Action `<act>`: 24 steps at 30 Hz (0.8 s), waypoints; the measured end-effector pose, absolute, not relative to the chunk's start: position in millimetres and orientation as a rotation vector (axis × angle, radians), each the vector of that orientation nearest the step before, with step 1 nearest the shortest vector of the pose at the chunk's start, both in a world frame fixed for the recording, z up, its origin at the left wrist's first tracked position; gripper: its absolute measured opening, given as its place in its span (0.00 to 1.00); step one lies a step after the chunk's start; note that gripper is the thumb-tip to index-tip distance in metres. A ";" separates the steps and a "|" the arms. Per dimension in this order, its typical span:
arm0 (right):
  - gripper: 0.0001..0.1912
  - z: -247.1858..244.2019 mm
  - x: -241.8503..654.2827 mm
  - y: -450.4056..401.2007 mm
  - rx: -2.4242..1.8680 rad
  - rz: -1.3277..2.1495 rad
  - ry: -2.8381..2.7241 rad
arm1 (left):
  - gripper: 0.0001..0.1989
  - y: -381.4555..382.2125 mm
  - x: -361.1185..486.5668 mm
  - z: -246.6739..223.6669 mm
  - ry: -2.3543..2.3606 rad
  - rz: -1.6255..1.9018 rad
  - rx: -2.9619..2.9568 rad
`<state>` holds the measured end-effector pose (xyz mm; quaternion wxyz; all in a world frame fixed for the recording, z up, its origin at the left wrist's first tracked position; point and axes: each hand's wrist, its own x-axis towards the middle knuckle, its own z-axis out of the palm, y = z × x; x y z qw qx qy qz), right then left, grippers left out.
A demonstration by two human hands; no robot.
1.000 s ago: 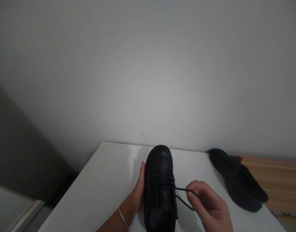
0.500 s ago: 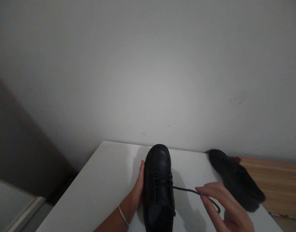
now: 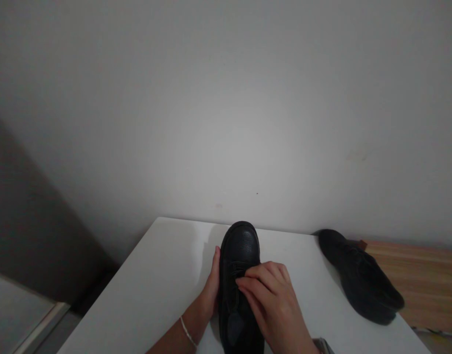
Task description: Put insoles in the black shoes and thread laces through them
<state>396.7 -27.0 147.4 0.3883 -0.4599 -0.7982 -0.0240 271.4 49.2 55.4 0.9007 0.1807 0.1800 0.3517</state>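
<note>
A black leather lace-up shoe [image 3: 241, 242] rests on the white table [image 3: 174, 275], toe pointing away from me. My left hand [image 3: 211, 285] grips its left side, thumb up along the edge and the other fingers hidden behind the shoe. Over the lacing, my right hand [image 3: 273, 297] pinches thumb and fingertips together at the shoelace [image 3: 239, 266]. The bit of lace between those fingertips is mostly covered by the hand.
A second black shoe [image 3: 360, 278] lies at the table's right edge, angled. Beside it is a striped wooden surface [image 3: 421, 280]. A pale wall [image 3: 226, 123] rises directly behind the table.
From the right, where it held the lace stretched out, my right hand has moved left onto the shoe's lacing. My left hand and both shoes stay where they were.
</note>
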 end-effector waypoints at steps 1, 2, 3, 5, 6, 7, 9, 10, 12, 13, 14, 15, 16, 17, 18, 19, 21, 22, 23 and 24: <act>0.10 146.9 397.7 -26.9 -1.165 -0.052 -2.014 | 0.45 49.6 271.4 53.2 0.381 0.731 0.372; 0.10 146.3 399.2 -27.2 -1.158 -0.035 -1.990 | 0.45 49.8 271.4 51.6 0.390 0.732 0.370; 0.09 145.6 401.2 -27.7 -1.151 -0.013 -1.948 | 0.45 50.0 271.3 50.4 0.399 0.731 0.368; 0.09 143.1 406.1 -28.9 -1.157 0.040 -1.798 | 0.45 50.7 271.3 49.9 0.413 0.721 0.365; 0.08 141.2 408.7 -29.5 -1.175 0.074 -1.693 | 0.46 51.2 271.5 50.3 0.419 0.714 0.364; 0.07 138.8 411.3 -30.1 -1.200 0.116 -1.578 | 0.46 51.7 271.7 51.0 0.423 0.706 0.363; 0.05 133.0 416.0 -31.6 -1.223 0.230 -1.384 | 0.47 52.8 272.1 52.8 0.427 0.693 0.362; 0.04 130.0 418.0 -32.7 -1.216 0.293 -1.319 | 0.47 53.2 272.3 53.8 0.427 0.691 0.363; 0.04 125.6 421.4 -35.6 -1.193 0.382 -1.288 | 0.47 53.2 272.5 56.2 0.424 0.688 0.365; 0.05 124.6 422.8 -37.2 -1.182 0.395 -1.341 | 0.47 52.9 272.5 57.5 0.420 0.688 0.367; 0.06 124.8 424.3 -38.7 -1.176 0.379 -1.429 | 0.47 52.2 272.4 59.1 0.413 0.687 0.368; 0.08 125.9 425.7 -40.0 -1.175 0.338 -1.541 | 0.48 51.4 272.3 60.7 0.405 0.684 0.370; 0.10 127.8 427.2 -41.0 -1.169 0.278 -1.662 | 0.48 50.4 272.1 62.3 0.397 0.678 0.372; 0.10 130.2 428.7 -41.5 -1.159 0.212 -1.777 | 0.49 49.4 271.9 63.9 0.389 0.670 0.373; 0.11 132.5 430.1 -41.8 -1.145 0.146 -1.868 | 0.49 48.5 271.6 65.3 0.382 0.664 0.374; 0.11 134.4 431.5 -42.0 -1.132 0.089 -1.928 | 0.50 47.7 271.3 66.4 0.377 0.658 0.375; 0.11 135.7 433.9 -42.6 -1.115 0.015 -1.961 | 0.50 46.8 270.4 67.4 0.375 0.656 0.375; 0.11 134.8 434.8 -43.3 -1.115 0.003 -1.933 | 0.49 46.7 269.9 67.3 0.378 0.659 0.375; 0.10 133.3 435.4 -44.3 -1.124 0.012 -1.866 | 0.49 46.8 269.2 66.7 0.383 0.663 0.374; 0.09 131.2 435.6 -45.3 -1.138 0.045 -1.759 | 0.48 47.0 268.5 65.8 0.389 0.666 0.374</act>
